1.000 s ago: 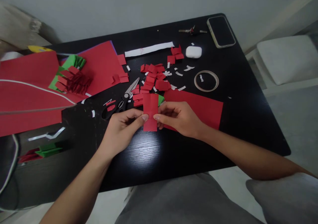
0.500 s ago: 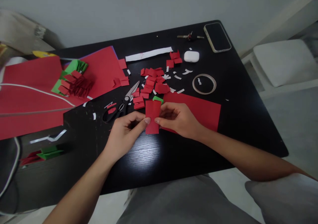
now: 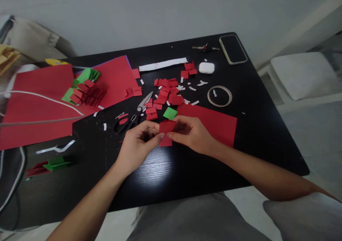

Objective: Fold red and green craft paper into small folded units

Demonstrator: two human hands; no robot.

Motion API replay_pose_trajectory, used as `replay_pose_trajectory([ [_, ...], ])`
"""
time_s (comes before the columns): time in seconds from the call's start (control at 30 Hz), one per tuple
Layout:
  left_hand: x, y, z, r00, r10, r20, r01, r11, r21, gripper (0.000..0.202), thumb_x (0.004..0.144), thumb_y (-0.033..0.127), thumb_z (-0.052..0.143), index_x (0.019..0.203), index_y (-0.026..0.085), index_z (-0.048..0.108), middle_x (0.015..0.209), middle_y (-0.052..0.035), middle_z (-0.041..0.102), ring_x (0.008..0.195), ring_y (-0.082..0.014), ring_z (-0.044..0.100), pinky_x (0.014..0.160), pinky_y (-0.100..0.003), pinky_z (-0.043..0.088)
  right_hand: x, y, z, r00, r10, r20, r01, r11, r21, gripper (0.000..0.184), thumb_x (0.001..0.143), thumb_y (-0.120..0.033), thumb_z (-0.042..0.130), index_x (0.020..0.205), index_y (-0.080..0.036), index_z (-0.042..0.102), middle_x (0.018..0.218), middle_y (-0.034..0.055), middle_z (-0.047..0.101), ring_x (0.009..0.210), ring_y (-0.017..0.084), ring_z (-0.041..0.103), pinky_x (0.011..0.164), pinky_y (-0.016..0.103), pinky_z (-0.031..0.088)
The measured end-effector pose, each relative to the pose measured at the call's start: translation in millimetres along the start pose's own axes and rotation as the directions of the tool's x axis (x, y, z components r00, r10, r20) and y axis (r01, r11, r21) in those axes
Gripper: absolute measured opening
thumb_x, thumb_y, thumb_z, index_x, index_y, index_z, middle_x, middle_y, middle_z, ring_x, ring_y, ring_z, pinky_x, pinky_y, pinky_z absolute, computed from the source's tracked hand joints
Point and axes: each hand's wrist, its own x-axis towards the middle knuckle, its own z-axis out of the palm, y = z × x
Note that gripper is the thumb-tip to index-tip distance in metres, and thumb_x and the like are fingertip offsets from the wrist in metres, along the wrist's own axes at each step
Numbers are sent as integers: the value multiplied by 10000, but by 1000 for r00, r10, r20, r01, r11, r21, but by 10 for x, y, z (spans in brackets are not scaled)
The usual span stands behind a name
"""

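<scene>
Between my two hands is a small red paper strip (image 3: 166, 141), its upper part bent over toward me. My left hand (image 3: 140, 141) pinches its left edge with thumb and fingers. On the opposite edge my right hand (image 3: 191, 134) grips it the same way. Just beyond the strip lies a green paper square (image 3: 170, 113). Black-handled scissors (image 3: 139, 109) rest beyond my left hand, blades pointing away. Under and beside my right hand is a larger red sheet (image 3: 213, 123). Folded red paper pieces (image 3: 165, 93) are heaped past the green square.
White paper scraps lie around the heap. A tape roll (image 3: 219, 96), white earbud case (image 3: 206, 68) and phone (image 3: 233, 49) sit at the right. Large red sheets (image 3: 40, 105) with folded red and green pieces and a white cable (image 3: 50, 98) cover the left. A long white strip (image 3: 162, 64) lies behind.
The red strip's top, upright before, now bends down toward me. The green square behind it shows more fully. The whole view has shifted slightly; both hands keep their grip.
</scene>
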Motion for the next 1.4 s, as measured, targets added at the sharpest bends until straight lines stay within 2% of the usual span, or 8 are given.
replay_pose_trajectory([
  [0.17,2,-17,16,1000,18,-7,-18,1000,24,78,842,213,784,870,186,716,722,31,666,623,-86,555,592,-191,453,-5,-9,0,999,30,-15,-30,999,-12,272,765,-389,874,917,-200,750,869,27,753,836,203,714,810,359,581],
  [0.33,-11,-45,11,1000,26,15,-28,995,100,96,901,274,741,945,190,726,770,14,683,660,-107,575,621,-220,460,-7,28,-17,999,-10,-33,8,999,-39,229,771,-367,877,906,-207,786,872,26,763,825,198,711,780,346,584],
  [0.53,-16,-25,-15,981,189,33,-190,937,293,90,947,273,709,932,187,732,708,39,632,602,-87,507,574,-204,410,-21,5,-22,998,-27,-54,22,994,-105,170,783,-318,864,898,-210,803,863,23,760,803,189,700,730,320,573],
  [0.7,-15,-30,-27,956,292,36,-285,893,349,63,956,243,706,944,186,730,742,35,662,617,-86,548,597,-198,437,-25,-7,-15,998,-42,-53,35,992,-119,139,793,-298,858,894,-216,808,854,11,758,782,175,703,707,296,568],
  [0.9,-32,-51,-29,965,263,-5,-247,914,321,70,928,259,742,906,193,743,726,30,673,608,-94,556,580,-210,435,-17,1,-22,998,-54,-45,47,989,-138,133,798,-303,857,887,-217,806,841,12,749,763,176,690,686,299,559],
  [1.1,-32,-49,-15,982,172,-73,-152,962,228,115,878,300,794,856,193,756,707,22,683,604,-103,554,575,-220,432,-13,18,-25,998,-46,-33,43,996,-75,138,787,-302,859,880,-222,796,859,14,757,786,182,704,722,313,565],
  [1.23,-10,-66,-13,990,136,-36,-127,975,184,145,898,324,765,853,188,744,694,23,643,606,-104,530,576,-222,420,-13,49,-20,999,-24,-48,20,996,-87,160,788,-303,846,893,-208,771,845,14,747,768,182,695,725,319,564],
  [1.4,2,-71,-26,995,76,58,-85,983,163,141,914,328,740,914,187,728,710,26,623,635,-112,538,591,-222,428,-6,73,-25,1000,-30,-5,30,994,-104,158,824,-310,814,925,-200,761,886,26,743,820,190,697,773,333,571],
])
